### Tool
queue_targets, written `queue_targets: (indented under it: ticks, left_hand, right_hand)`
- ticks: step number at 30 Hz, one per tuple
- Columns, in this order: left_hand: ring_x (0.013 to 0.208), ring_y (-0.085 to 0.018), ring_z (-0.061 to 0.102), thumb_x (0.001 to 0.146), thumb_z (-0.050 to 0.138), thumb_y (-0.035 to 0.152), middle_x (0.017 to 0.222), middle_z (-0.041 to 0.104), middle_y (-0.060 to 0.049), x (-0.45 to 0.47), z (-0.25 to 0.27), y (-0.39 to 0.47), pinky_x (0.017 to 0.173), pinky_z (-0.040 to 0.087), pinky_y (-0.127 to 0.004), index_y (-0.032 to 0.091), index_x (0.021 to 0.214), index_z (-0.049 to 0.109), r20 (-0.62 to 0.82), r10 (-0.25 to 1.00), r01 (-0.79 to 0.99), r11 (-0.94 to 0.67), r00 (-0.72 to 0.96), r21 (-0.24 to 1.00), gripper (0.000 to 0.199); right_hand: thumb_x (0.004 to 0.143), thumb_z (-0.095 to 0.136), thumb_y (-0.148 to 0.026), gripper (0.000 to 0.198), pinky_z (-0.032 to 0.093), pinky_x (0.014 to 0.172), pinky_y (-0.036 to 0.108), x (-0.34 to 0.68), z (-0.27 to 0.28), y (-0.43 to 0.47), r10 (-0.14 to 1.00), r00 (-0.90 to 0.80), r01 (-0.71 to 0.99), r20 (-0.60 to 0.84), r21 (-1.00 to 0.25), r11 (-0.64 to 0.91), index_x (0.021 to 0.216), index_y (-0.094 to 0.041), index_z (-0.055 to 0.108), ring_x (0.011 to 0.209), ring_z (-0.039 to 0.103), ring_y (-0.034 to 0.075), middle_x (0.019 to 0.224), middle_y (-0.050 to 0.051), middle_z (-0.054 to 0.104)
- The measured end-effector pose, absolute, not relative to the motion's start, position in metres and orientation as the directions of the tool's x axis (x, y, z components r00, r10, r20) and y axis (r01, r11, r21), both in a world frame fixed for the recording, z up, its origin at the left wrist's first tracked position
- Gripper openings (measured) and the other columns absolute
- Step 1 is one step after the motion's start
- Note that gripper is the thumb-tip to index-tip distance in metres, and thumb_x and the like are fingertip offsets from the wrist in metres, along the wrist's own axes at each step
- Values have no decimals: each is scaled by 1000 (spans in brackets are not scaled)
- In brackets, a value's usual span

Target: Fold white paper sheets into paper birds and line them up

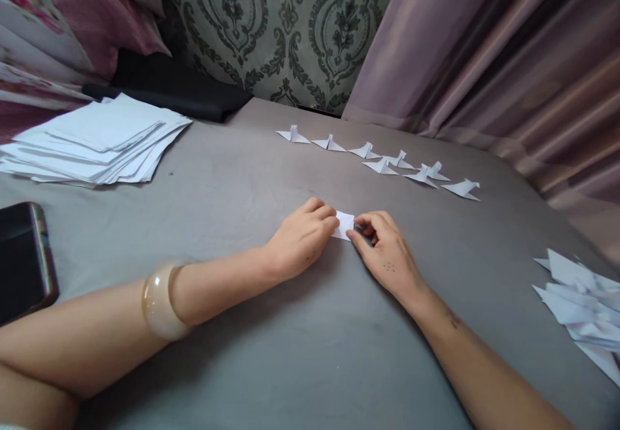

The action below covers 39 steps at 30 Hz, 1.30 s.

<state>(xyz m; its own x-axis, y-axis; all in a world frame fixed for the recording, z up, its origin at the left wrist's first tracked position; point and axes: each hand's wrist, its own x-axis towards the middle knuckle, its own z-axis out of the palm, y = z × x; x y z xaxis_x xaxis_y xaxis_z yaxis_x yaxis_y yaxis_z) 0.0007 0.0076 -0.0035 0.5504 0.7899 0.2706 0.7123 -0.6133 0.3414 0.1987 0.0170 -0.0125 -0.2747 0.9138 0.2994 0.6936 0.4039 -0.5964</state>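
Observation:
Between my two hands, near the middle of the table, is a small white piece of folded paper [345, 225]. My left hand [306, 231], with a pale bangle [163, 301] on its forearm, has its fingers curled over the left side of the paper and partly hides it. The thumb and fingers of my right hand [385, 249] pinch the paper's right edge. Beyond the hands stand several folded white paper birds [329, 143] in a loose double row.
A stack of white paper sheets [101, 143] lies at the back left, in front of a black cloth-like item [169, 88]. A phone [24, 262] rests at the left edge. More folded paper pieces [581, 301] are piled at the right. Curtains [436, 42] hang behind the grey-covered table [271, 365].

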Motion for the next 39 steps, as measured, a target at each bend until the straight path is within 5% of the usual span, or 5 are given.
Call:
queue_targets:
  ticks: [6, 20, 26, 31, 39]
  left_hand:
    - [104, -26, 57, 90, 42, 8, 104, 67, -12, 3, 6, 1, 82, 48, -35, 13, 96, 64, 109, 800, 779, -600, 590, 180, 23]
    - [97, -24, 59, 96, 38, 18, 97, 68, -14, -5, -1, 14, 85, 47, -37, 13, 92, 65, 237, 715, 662, -699, 658, 270, 28]
    - [84, -20, 60, 94, 46, 32, 86, 69, -8, -3, 4, 15, 80, 45, -32, 16, 94, 69, 329, 815, 614, -577, 477, 538, 28]
    - [60, -14, 57, 84, 61, 40, 66, 67, -2, 4, 18, 7, 56, 39, -24, 17, 79, 75, 41, 964, 322, -128, 264, 938, 27]
    - [54, -11, 53, 74, 70, 34, 57, 64, -3, 9, 18, 5, 51, 35, -22, 16, 64, 72, -230, 931, 77, 217, 283, 973, 21]
  right_hand:
    - [92, 50, -23, 23, 48, 93, 43, 202, -12, 18, 825, -458, 664, 330, -490, 565, 112, -24, 63, 102, 58, 23, 117, 7, 63]
    - [86, 61, -26, 18, 51, 86, 41, 203, -13, 16, 802, -470, 669, 370, -444, 596, 102, -24, 69, 100, 59, 24, 113, 6, 67]
    - [90, 56, -24, 13, 49, 86, 39, 197, -1, 16, 785, -369, 585, 498, -531, 612, 87, -24, 69, 91, 60, 21, 96, 5, 69]
    - [82, 66, -37, 15, 48, 73, 33, 193, 18, 12, 945, -193, 400, 263, -859, 320, 78, -23, 69, 77, 61, 18, 83, 2, 69]
    - [77, 70, -46, 28, 45, 60, 28, 195, 23, 15, 932, -264, 123, -247, -967, -221, 72, -19, 73, 66, 58, 14, 70, 3, 67]
